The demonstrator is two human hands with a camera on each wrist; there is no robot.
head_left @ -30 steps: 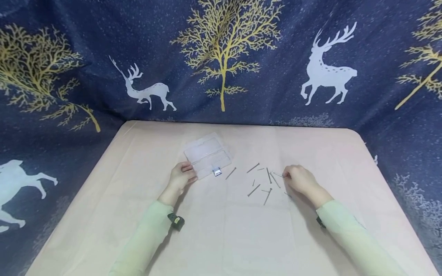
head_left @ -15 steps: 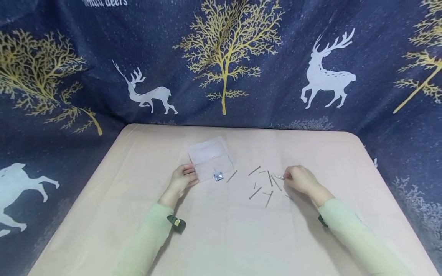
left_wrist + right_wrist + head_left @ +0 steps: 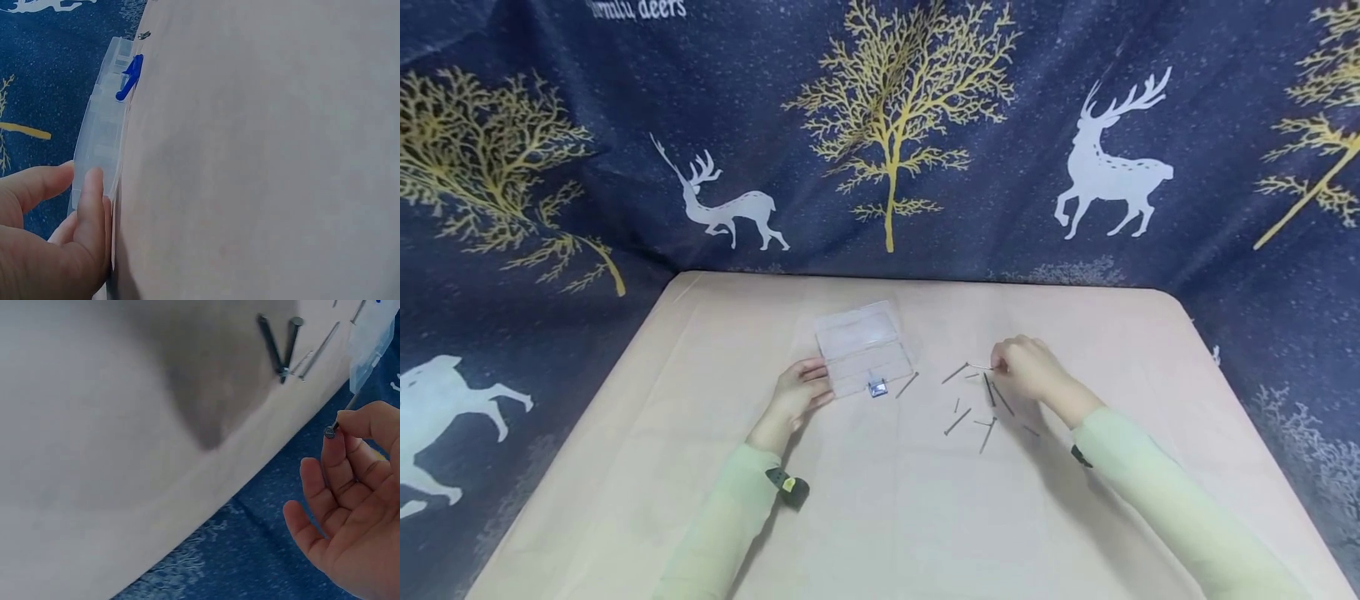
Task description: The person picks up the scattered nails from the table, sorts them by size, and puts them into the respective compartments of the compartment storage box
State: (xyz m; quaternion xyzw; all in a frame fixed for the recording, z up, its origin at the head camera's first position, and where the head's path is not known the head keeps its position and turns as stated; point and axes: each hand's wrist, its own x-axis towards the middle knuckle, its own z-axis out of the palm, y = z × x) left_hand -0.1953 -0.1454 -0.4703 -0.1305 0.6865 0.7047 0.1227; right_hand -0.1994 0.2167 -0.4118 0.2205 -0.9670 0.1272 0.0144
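A clear plastic box (image 3: 853, 332) lies with its lid open and a blue latch (image 3: 877, 388) on its near edge. My left hand (image 3: 792, 395) holds its left end between thumb and fingers, which the left wrist view also shows. My right hand (image 3: 1032, 369) pinches a thin metal nail (image 3: 330, 432) between thumb and forefinger, the other fingers loosely bent. The nail's head sticks out from the fingertips in the right wrist view. Held above the table, this hand is just right of several loose nails (image 3: 988, 390).
The loose nails, long and short, lie scattered on the pale cloth-covered table (image 3: 962, 525). One long nail (image 3: 907, 385) is close to the box's right corner. A dark blue curtain (image 3: 970, 225) with deer and trees hangs behind the table.
My right hand has lifted with the nail and moved left towards the box. My left hand stays on the box's end. The view has tilted slightly up.
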